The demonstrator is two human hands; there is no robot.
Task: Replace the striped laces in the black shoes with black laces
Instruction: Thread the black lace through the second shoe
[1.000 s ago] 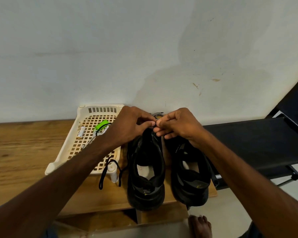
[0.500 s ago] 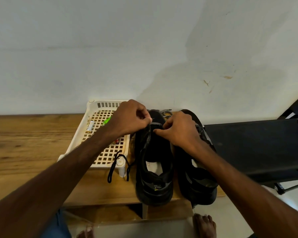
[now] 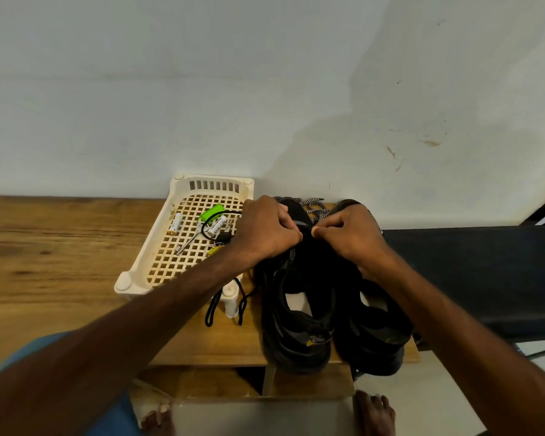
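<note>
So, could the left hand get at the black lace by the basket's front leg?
Probably yes: the black lace lies uncovered on the table, near the left forearm. The left hand would first have to let go at the shoe.

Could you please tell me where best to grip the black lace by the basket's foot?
I would pinch the black lace at its near end, from above: there it lies free on the table, while farther back it crowds the basket foot.

Both shoes (image 3: 296, 341) are showing black, laces (image 3: 317, 205) black-and-white striped. Latticed basket (image 3: 129, 280) is reading cream, surface (image 3: 60, 247) is showing brown woodgrain.
</note>
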